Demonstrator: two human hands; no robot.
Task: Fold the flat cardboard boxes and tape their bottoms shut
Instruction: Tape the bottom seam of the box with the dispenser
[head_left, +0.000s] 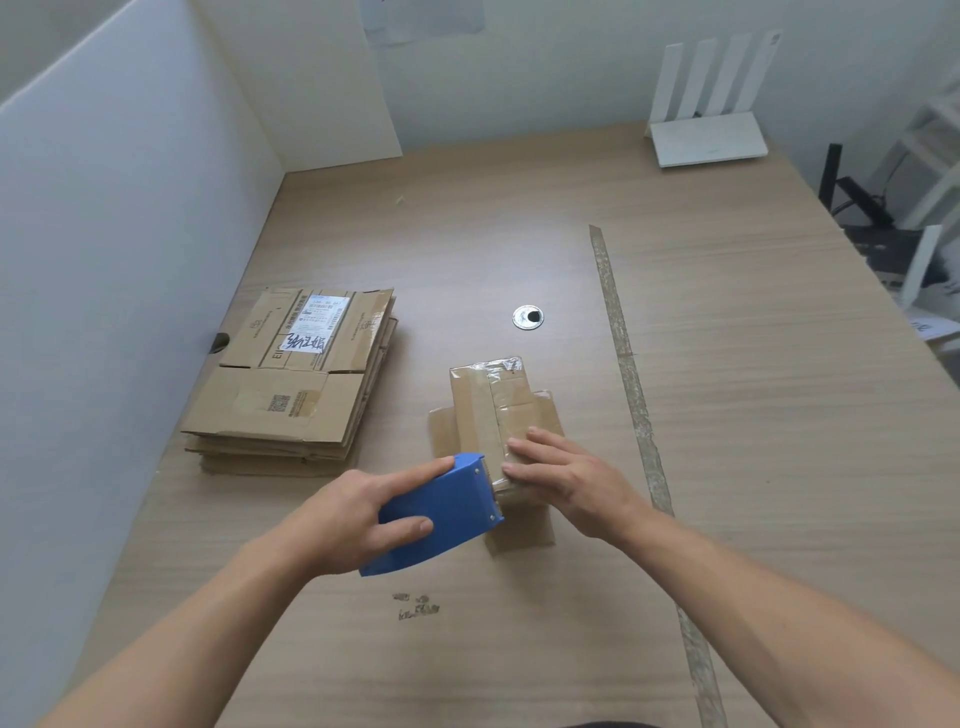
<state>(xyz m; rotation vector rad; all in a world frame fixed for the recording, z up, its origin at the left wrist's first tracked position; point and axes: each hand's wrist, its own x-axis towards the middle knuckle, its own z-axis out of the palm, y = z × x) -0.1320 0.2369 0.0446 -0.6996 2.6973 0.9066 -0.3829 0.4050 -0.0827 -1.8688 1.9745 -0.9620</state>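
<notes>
A small folded cardboard box (488, 410) stands bottom-up in the middle of the table, with clear tape running along its seam and its lower flaps splayed on the tabletop. My left hand (363, 512) grips a blue tape dispenser (441, 512), whose toothed front edge meets the box's near end. My right hand (561, 475) presses flat with straight fingers on the near right part of the box's top. A stack of flat cardboard boxes (296, 379) lies to the left, the top one bearing a white shipping label.
A white partition (130, 234) closes the table's left side. A round metal cable grommet (528, 316) sits behind the box. A long strip of old tape (631, 384) runs across the tabletop on the right. A white router (706, 137) stands at the far right corner.
</notes>
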